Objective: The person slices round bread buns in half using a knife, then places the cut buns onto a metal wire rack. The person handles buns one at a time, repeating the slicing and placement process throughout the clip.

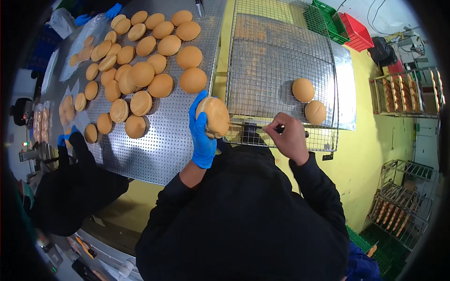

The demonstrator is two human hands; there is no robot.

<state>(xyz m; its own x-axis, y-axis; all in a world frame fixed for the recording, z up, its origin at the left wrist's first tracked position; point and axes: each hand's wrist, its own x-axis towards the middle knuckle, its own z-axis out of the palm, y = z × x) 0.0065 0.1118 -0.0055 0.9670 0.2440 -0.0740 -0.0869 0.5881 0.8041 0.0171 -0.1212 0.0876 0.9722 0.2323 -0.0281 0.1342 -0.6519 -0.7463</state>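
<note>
My left hand (pixel 202 137), in a blue glove, grips a round bread bun (pixel 215 117) on edge between the table and the wire rack. My bare right hand (pixel 288 137) is shut on the dark handle of a knife (pixel 248 125), its thin blade pointing left. The blade's tip meets the bun's right side; whether it is inside the bun cannot be told. Two buns, one smooth (pixel 303 90) and one with a crease (pixel 315 112), rest on the wire rack (pixel 281 63) beyond my right hand. Many more buns (pixel 142 74) lie on the perforated metal table (pixel 158 147) to the left.
Another knife (pixel 199 7) lies at the table's far edge. At left, a co-worker's blue-gloved hands (pixel 66 137) are by bagged buns (pixel 66 109); other gloved hands (pixel 113 10) are at the far side. Green (pixel 325 21) and red crates (pixel 355 31) and bread racks (pixel 407 93) stand right.
</note>
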